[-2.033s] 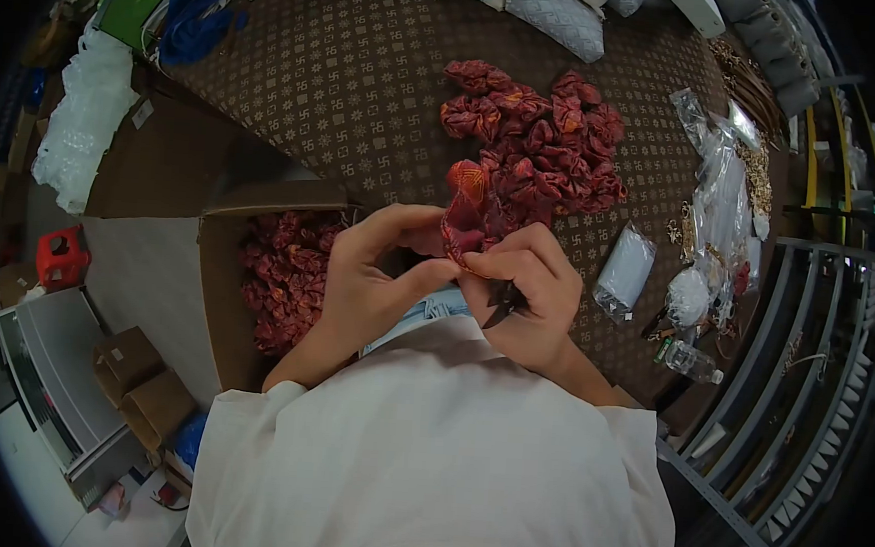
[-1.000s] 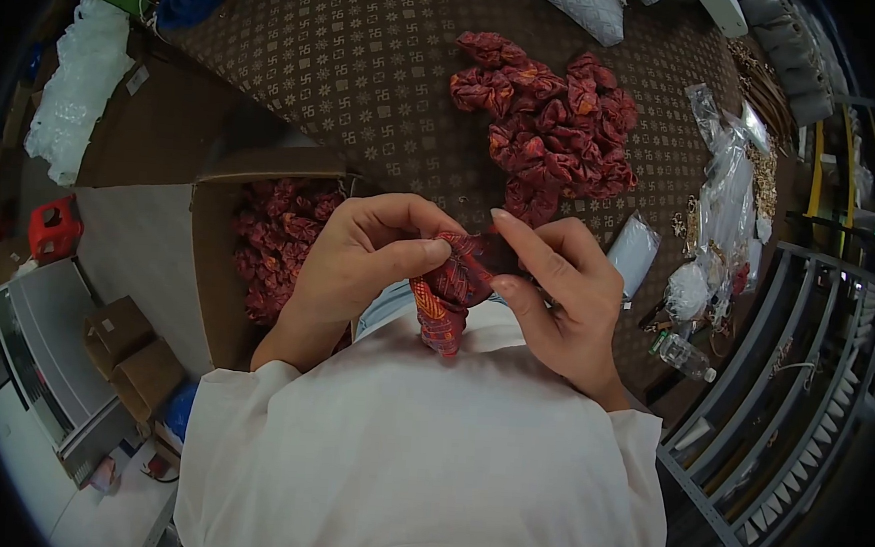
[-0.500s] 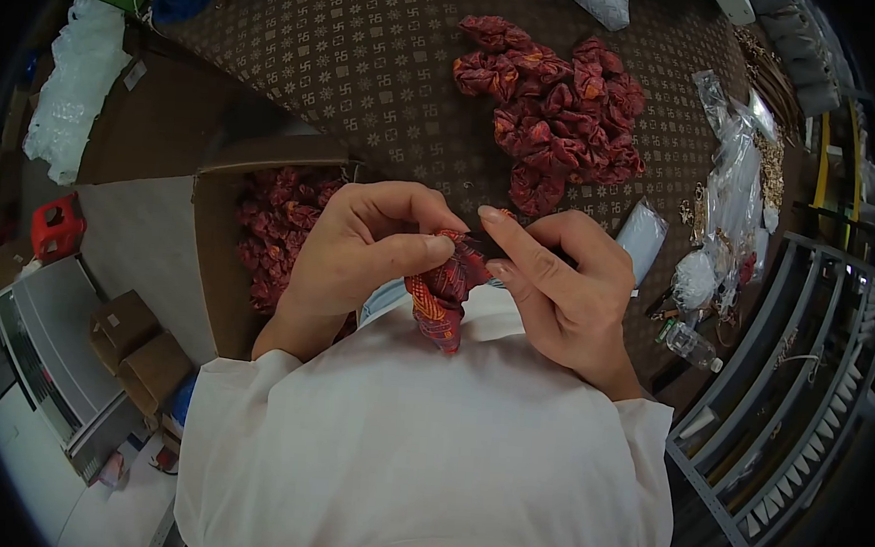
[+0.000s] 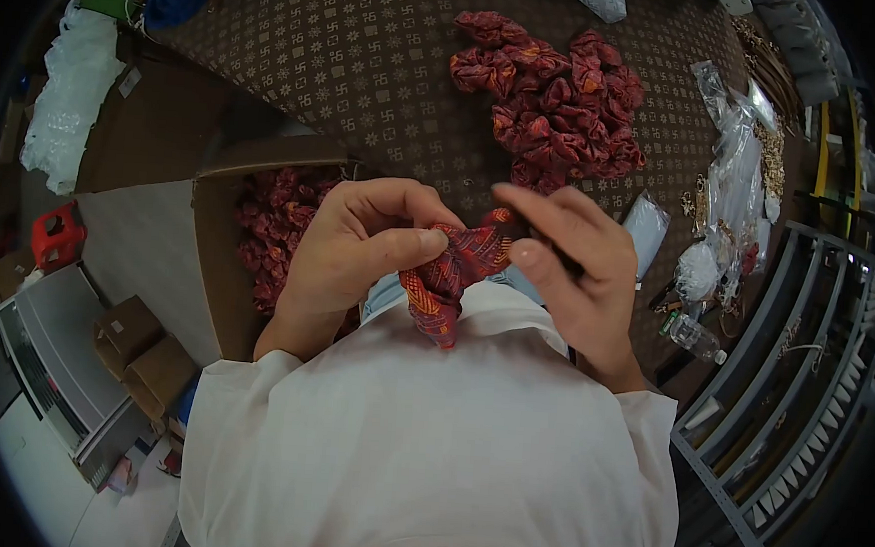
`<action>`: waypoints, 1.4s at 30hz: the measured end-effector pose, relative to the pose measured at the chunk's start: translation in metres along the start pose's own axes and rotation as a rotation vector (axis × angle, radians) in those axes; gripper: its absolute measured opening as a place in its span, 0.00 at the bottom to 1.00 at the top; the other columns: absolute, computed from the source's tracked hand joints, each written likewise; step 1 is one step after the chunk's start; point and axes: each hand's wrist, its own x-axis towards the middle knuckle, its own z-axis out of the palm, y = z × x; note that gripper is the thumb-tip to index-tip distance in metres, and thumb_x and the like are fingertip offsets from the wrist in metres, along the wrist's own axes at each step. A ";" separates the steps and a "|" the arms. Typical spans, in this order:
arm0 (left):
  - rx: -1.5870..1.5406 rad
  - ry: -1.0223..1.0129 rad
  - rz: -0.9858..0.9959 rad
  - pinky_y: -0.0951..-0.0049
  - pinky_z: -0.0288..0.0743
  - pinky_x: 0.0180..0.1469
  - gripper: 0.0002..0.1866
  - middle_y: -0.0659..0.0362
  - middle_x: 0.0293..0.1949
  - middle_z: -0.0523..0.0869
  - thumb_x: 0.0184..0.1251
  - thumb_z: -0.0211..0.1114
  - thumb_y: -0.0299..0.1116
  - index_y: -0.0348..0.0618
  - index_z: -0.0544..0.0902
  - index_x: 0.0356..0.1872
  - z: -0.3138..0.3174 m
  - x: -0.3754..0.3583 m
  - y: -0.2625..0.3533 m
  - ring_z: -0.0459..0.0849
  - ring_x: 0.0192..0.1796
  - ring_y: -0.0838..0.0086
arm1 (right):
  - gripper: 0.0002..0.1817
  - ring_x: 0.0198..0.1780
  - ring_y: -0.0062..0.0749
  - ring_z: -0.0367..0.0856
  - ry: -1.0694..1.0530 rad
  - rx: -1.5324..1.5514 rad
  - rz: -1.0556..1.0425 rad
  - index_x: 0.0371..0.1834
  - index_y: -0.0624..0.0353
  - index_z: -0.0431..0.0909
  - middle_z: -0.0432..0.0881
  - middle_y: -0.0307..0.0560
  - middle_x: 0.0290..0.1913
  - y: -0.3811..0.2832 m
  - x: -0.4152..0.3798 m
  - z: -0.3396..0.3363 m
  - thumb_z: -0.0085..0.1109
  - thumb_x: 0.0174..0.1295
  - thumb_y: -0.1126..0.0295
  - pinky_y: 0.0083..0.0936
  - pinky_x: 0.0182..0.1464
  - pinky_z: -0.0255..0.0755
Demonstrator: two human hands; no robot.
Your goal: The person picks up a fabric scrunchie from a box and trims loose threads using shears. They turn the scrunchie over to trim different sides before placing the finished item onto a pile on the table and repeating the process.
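The grip of the left hand (image 4: 359, 254) pinches a red patterned fabric piece (image 4: 438, 299) between thumb and index finger, the lower end hanging in front of the white shirt (image 4: 427, 443). The grip of the right hand (image 4: 583, 277) is spread, thumb and index finger apart beside the fabric's upper right end; contact there cannot be determined. Beyond the hands, a pile of gathered red pieces (image 4: 573, 111) rests on the brown patterned surface (image 4: 369, 79), and an open cardboard box (image 4: 216, 260) containing similar red pieces stands beside the left forearm.
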 end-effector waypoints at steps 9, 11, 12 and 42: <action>-0.055 0.004 0.001 0.80 0.73 0.40 0.06 0.58 0.31 0.81 0.54 0.57 0.22 0.33 0.79 0.32 -0.001 0.002 0.000 0.80 0.35 0.80 | 0.19 0.35 0.15 0.71 0.125 0.590 0.192 0.48 0.68 0.73 0.76 0.36 0.30 0.027 0.005 0.012 0.60 0.56 0.68 0.12 0.40 0.66; -0.062 -0.034 0.021 0.80 0.73 0.41 0.07 0.58 0.32 0.81 0.54 0.57 0.22 0.33 0.79 0.33 -0.008 0.006 -0.002 0.80 0.35 0.80 | 0.17 0.35 0.15 0.72 0.036 0.581 0.152 0.45 0.68 0.75 0.76 0.37 0.30 0.033 0.003 0.012 0.62 0.54 0.70 0.12 0.39 0.67; -0.070 -0.070 0.042 0.79 0.73 0.41 0.07 0.58 0.33 0.80 0.54 0.57 0.23 0.33 0.79 0.34 -0.012 0.008 -0.002 0.79 0.35 0.79 | 0.14 0.35 0.15 0.73 -0.006 0.592 0.202 0.41 0.67 0.76 0.77 0.37 0.31 0.032 0.002 0.009 0.63 0.53 0.72 0.12 0.38 0.67; 0.023 -0.016 -0.046 0.86 0.65 0.33 0.03 0.64 0.26 0.77 0.51 0.63 0.23 0.34 0.79 0.28 0.012 0.012 0.002 0.74 0.30 0.86 | 0.02 0.31 0.14 0.70 -0.065 0.756 0.392 0.28 0.65 0.74 0.73 0.37 0.28 0.006 -0.001 0.004 0.56 0.53 0.80 0.11 0.34 0.63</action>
